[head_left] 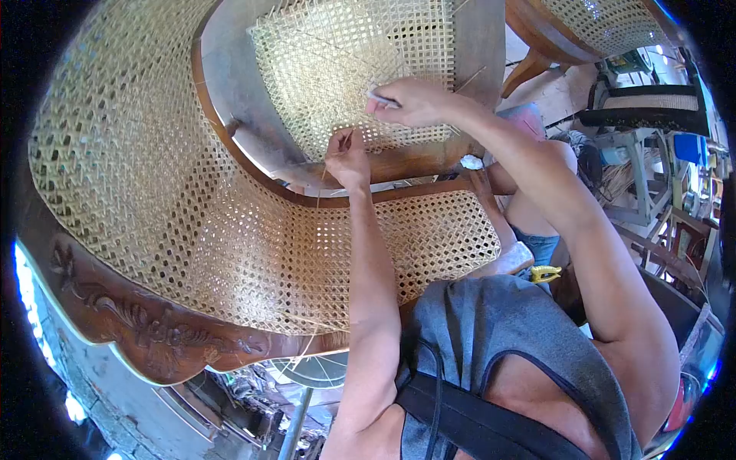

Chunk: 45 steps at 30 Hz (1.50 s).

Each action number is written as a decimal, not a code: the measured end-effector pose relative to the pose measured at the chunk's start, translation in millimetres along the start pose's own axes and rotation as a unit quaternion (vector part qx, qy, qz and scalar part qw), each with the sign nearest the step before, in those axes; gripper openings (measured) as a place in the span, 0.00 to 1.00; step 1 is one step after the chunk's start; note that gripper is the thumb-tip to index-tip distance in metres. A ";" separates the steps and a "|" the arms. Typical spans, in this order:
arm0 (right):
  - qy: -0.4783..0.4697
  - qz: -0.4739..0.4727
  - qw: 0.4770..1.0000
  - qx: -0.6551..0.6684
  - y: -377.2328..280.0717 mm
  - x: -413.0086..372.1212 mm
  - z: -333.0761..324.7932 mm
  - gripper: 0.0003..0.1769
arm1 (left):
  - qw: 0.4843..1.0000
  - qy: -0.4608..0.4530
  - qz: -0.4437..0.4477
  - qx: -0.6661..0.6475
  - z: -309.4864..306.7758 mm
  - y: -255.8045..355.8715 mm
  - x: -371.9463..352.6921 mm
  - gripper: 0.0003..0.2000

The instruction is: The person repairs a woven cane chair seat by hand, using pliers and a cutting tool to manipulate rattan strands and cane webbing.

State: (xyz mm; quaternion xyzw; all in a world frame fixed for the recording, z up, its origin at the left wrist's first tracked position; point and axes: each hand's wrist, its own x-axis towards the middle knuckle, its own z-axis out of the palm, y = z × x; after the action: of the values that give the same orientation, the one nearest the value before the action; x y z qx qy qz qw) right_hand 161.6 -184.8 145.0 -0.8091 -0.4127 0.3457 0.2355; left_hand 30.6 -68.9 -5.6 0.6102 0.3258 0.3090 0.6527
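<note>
My left hand point(349, 159) is raised with its fingers curled in a pinch, just in front of the lower edge of a woven cane panel point(330, 69). A thin cane strand point(319, 188) runs down beside it and seems to come from the fingers. To the upper right, my right hand point(418, 102) is closed around a small grey tool point(383, 99), its far end by the fingertips; its exact kind does not show. Loose strands cross the panel, which is set in a brown wooden frame point(399, 163).
A large curved cane back point(138, 146) with a carved wooden rail point(153, 328) fills the left. Further right are a yellow clamp point(545, 274), a white wad point(471, 162), a wooden chair leg point(527, 72) and a blue container point(691, 149). A spoked wheel point(314, 369) shows below.
</note>
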 end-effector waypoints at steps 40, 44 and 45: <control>0.213 -0.008 0.970 -0.115 24.5 -46.3 -44.3 0.26 | 0.982 -0.115 0.145 0.023 -6.3 95.6 21.9 0.09; 0.064 0.020 0.985 -0.161 56.0 1.4 18.3 0.18 | 0.982 -0.120 0.072 0.124 -21.1 47.4 25.6 0.11; 0.061 0.022 0.984 -0.165 48.6 5.5 22.1 0.18 | 0.976 -0.101 0.046 0.187 -18.4 51.8 20.0 0.12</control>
State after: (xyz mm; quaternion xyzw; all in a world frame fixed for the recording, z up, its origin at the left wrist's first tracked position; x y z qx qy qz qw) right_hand 171.8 -204.9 96.3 -0.8650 -0.4315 0.2282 0.1162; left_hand 27.4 -38.6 44.4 0.7635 0.2822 0.2092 0.5419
